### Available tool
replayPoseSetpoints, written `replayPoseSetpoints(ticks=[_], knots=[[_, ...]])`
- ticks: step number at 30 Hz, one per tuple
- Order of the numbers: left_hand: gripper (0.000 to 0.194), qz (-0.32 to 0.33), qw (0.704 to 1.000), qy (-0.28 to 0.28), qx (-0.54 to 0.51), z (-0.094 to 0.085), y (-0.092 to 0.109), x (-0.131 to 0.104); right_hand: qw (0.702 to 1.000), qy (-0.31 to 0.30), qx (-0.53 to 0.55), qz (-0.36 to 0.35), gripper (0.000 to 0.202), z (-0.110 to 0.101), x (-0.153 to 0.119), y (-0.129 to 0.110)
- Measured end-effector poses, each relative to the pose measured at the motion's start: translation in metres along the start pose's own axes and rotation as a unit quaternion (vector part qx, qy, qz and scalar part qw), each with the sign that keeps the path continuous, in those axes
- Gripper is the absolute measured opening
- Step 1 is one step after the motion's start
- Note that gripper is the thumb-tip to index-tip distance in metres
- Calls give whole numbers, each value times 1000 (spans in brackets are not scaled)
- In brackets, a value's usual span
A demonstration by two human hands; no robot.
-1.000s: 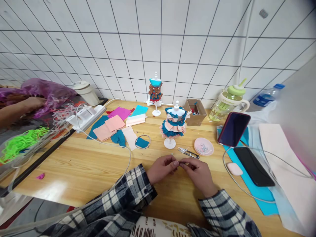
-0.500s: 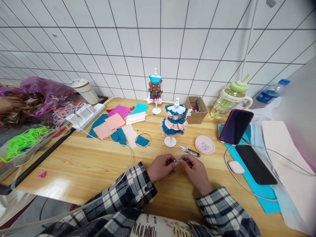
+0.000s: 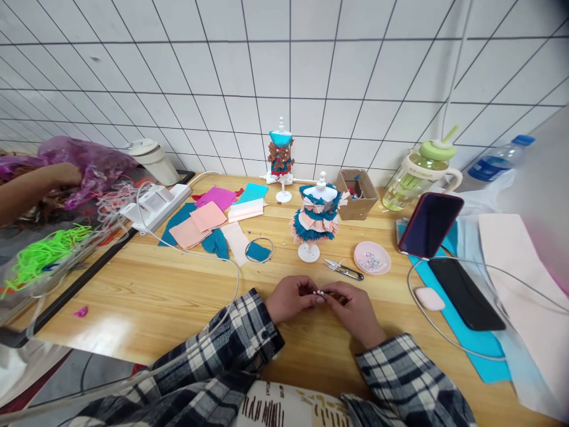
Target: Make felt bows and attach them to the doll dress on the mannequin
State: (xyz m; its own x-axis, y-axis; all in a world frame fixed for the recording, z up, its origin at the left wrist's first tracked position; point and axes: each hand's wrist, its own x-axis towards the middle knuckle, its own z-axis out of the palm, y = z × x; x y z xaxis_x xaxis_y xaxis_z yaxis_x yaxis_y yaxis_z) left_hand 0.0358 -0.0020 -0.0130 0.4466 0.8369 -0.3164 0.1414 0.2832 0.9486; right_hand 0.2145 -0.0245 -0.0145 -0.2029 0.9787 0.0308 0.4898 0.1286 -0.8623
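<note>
Low over the table's front part, my left hand and my right hand meet at the fingertips. Both are closed in a pinch on small white beads; any thread between them is too fine to see. Just beyond stands a small mannequin in a teal and peach ruffled paper dress. Thread snips lie between it and my right hand. A pink dish with loose beads is to their right. Left of the mannequin, a ring lies around a teal scrap.
Coloured paper pieces, a second dressed mannequin and a cardboard box sit farther back. Right are a phone on a stand, another phone, a cup and a cable. Another person's arm reaches in at left.
My fingertips have come together, and white beads now show between them. The other person's arm at left reaches farther into view over the purple bag. The camera view has shifted slightly.
</note>
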Motion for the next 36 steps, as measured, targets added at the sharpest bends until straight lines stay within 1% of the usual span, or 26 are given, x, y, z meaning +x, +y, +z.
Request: replayPoseSetpoints(ticks=[4, 8, 10, 12, 14, 16, 18, 20, 22, 23, 25, 27, 29, 32, 36], knots=[[35, 21, 999, -9, 38, 1, 4, -2, 999, -7, -43, -9, 14, 3, 1, 0], [36, 54, 993, -24, 103, 2, 7, -4, 999, -5, -50, -4, 13, 9, 1, 1], [35, 71, 985, -1, 160, 5, 6, -5, 999, 2, -47, -17, 12, 14, 0, 1], [34, 90, 974, 37, 205, 8, 4, -4, 999, 20, -38, -26, 11, 19, -1, 2], [32, 103, 967, 66, 221, 11, 3, -4, 999, 38, -20, -25, 11, 24, -2, 1], [28, 95, 971, 77, 208, 11, 4, -4, 999, 46, 9, -18, 11, 28, -3, 0], [26, 81, 978, 74, 176, 11, 5, -3, 998, 45, 42, -6, 11, 30, -4, -1], [25, 61, 989, 65, 116, 11, 7, -2, 997, 43, 61, 6, 11, 32, -4, -2], [23, 16, 998, 60, 3, 13, 7, -1, 997, 43, 62, 10, 11, 32, -4, -2], [21, -17, 996, 64, -67, 14, 8, -1, 997, 49, 59, 12, 11, 32, -4, -2], [16, -82, 974, 71, -199, 16, 8, 0, 996, 68, 54, 24, 11, 32, -3, -2], [13, -119, 949, 72, -283, 16, 9, 1, 994, 89, 47, 39, 12, 31, -2, -1], [9, -127, 933, 64, -331, 14, 10, 1, 993, 103, 39, 41, 12, 31, -1, -2], [5, -123, 911, 44, -391, 9, 10, 2, 992, 116, 45, 32, 12, 31, -1, -3], [2, -123, 889, 22, -441, 3, 10, 2, 984, 113, 120, 68, 17, 29, -4, -7]])
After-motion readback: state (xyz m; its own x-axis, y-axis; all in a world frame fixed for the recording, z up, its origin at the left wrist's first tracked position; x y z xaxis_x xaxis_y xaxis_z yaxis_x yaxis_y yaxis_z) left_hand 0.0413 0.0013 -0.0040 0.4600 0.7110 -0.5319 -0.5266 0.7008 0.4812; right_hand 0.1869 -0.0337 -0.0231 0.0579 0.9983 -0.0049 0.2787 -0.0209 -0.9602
